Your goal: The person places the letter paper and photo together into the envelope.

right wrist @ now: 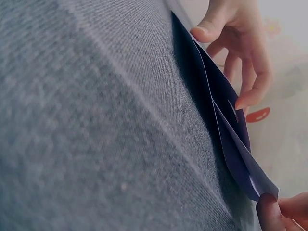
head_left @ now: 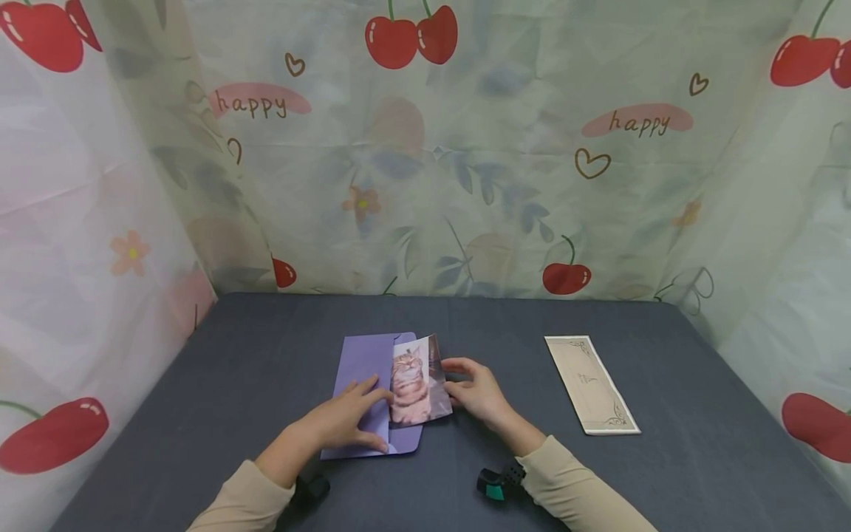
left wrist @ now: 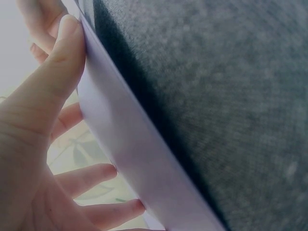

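Observation:
A purple envelope (head_left: pixel 362 358) lies on the dark table, its flap side to the right. Partly inside its mouth is a photo card (head_left: pixel 411 380) with a cat picture, tilted slightly and sticking out to the right. My left hand (head_left: pixel 352 417) rests on the envelope with fingers spread; the left wrist view shows its thumb and fingertips against the purple paper (left wrist: pixel 130 139). With thumb and fingers, my right hand (head_left: pixel 479 391) pinches the card's right edge. In the right wrist view the card (right wrist: pixel 248 154) rises out of the open envelope mouth, its corner between the right fingertips (right wrist: pixel 269 211).
On the right of the table (head_left: pixel 492 318) lies a cream card (head_left: pixel 592 386) with ornate corners. A black strap with a green part (head_left: pixel 495 488) sits by the right wrist. Printed curtains (head_left: pixel 432 185) stand behind and at both sides.

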Motion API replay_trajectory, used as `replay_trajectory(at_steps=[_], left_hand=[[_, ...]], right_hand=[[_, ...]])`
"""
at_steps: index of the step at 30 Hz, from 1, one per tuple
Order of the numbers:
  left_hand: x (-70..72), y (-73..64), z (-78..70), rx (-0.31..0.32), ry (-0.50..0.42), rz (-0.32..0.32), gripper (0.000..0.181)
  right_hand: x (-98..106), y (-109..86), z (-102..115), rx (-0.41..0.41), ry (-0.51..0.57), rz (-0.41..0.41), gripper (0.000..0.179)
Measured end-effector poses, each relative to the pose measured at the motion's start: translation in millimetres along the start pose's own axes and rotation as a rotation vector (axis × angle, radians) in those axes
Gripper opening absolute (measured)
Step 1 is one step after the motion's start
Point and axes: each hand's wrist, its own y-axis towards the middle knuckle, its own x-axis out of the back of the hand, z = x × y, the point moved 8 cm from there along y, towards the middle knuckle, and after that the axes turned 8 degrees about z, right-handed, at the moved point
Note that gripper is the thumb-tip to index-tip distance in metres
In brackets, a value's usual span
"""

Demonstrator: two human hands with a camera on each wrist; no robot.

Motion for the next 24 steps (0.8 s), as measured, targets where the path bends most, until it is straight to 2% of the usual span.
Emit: replay_trajectory(at_steps=[4, 12, 24], left_hand=[[0.4, 0.3, -0.3, -0.006, 0.001, -0.005, 0.064], [-0.3, 0.8, 1.3, 0.021, -0.007, 0.004, 0.063], [-0.5, 0.5, 1.1, 0.010, -0.019, 0.007, 0.063]], right_hand=[[-2.9, -0.1, 2.2, 0.005, -0.001, 0.000, 0.037], [-10.2, 0.0, 3.9, 0.002, 0.012, 0.020, 0.039], [-19.4, 3.1, 0.8, 0.018, 0.019, 0.051, 0.040]])
